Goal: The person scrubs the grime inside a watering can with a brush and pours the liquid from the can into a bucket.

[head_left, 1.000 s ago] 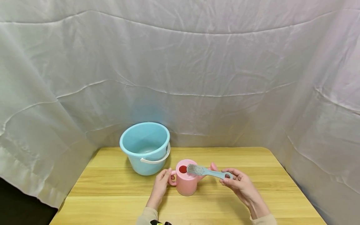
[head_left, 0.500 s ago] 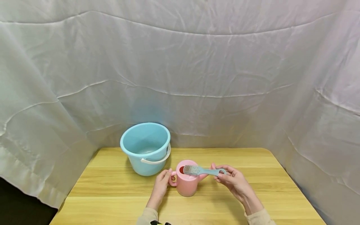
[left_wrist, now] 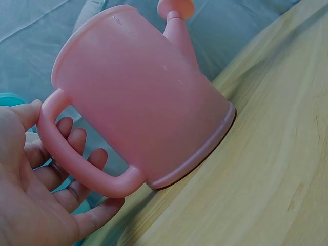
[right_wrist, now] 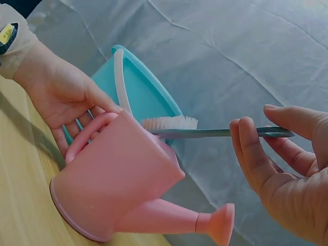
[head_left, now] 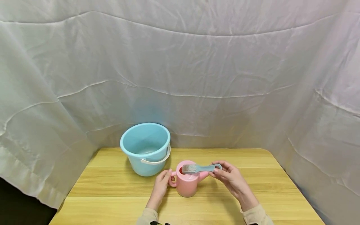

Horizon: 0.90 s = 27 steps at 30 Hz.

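A pink watering can [head_left: 187, 186] stands upright on the table, its spout to the right. My left hand [head_left: 161, 186] grips the can's handle [left_wrist: 77, 159], several fingers passing through the loop. My right hand [head_left: 232, 182] pinches a light blue scrubbing brush [head_left: 203, 168] by the ringed end of its handle. The brush lies level over the can's top, bristles [right_wrist: 171, 122] facing up, and its head partly covers the red-looking opening [head_left: 181, 170]. In the right wrist view the back of the brush head is right at the can's upper rim.
A light blue bucket [head_left: 145, 156] with a white handle [head_left: 156, 162] stands behind and left of the watering can. The wooden table [head_left: 112, 184] ends at a grey-white cloth [head_left: 180, 118] hanging at the back and sides.
My right hand has moved left with the brush, bringing the brush head further over the can's opening. My left hand, the can and the bucket stay in place.
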Each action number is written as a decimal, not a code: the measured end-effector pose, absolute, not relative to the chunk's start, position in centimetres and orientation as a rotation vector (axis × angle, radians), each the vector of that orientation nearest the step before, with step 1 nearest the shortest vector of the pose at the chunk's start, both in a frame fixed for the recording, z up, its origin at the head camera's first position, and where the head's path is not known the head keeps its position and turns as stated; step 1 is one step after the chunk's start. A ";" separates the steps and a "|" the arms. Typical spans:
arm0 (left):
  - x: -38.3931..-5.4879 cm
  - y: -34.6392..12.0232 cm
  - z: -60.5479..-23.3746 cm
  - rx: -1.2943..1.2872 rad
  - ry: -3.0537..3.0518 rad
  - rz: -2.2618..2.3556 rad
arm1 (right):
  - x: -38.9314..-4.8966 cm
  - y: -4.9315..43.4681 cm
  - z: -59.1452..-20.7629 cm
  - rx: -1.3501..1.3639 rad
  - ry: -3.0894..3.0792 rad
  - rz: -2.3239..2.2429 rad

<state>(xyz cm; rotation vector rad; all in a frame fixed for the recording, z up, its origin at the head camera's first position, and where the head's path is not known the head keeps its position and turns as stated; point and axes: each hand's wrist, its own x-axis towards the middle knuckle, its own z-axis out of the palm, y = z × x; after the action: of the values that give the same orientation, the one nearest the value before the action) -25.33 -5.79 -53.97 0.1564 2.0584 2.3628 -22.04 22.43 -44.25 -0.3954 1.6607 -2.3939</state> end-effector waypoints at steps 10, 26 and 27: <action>-25.5 -5.8 -54.1 0.152 2.085 2.339 | -22.3 21.9 -43.6 -0.474 1.742 -2.321; -25.6 -5.9 -54.2 0.147 2.066 2.353 | -23.5 20.3 -42.0 -0.594 2.118 -2.222; -25.6 -5.9 -54.2 0.147 2.067 2.351 | -23.5 20.1 -41.8 -0.592 2.159 -2.210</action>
<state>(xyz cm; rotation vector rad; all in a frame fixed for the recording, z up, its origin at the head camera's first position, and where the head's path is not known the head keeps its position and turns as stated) -25.64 -5.86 -54.21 0.1474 2.0669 2.3511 -23.54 20.15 -41.84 -0.5918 2.1593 -2.2098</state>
